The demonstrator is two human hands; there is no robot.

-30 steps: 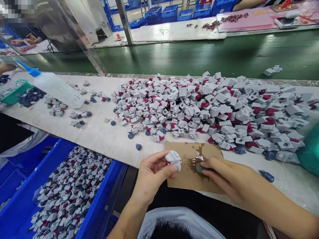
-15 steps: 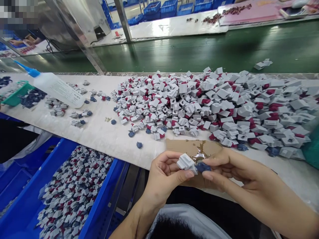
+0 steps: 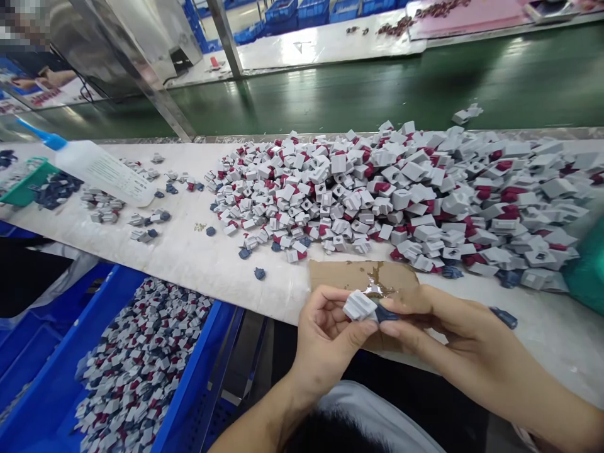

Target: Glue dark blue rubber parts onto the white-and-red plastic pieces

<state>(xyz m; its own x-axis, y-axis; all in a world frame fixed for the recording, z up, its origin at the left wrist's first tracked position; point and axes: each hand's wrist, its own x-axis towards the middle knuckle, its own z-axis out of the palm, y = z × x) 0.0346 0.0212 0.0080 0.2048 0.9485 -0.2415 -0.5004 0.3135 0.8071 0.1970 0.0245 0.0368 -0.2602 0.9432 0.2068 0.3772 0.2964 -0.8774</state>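
My left hand (image 3: 330, 336) is closed on a light grey, stepped plastic piece (image 3: 359, 306), pinched between thumb and fingers. Between the thumb and forefinger of my right hand (image 3: 438, 327) is a small dark blue plastic piece (image 3: 385, 312). The two pieces meet end to end; my fingers hide part of the joint. Beneath and behind them lies a piece of brown cardboard (image 3: 330, 274) with a wet, shiny patch on it. A large heap of grey and dark red pieces (image 3: 340, 189) spreads over the white table just beyond my hands.
A squeeze bottle with a blue nozzle (image 3: 101, 170) leans at the left, near a green basket (image 3: 28, 182). Below the table edge stands a blue bin (image 3: 106, 292) of similar pieces. A green conveyor belt (image 3: 330, 94) runs behind the heap. Far left, another person's hands show.
Both hands have shifted slightly to the right. The grey and blue pieces are closer together, with less of the blue one showing. The loose pair on the belt has moved left.
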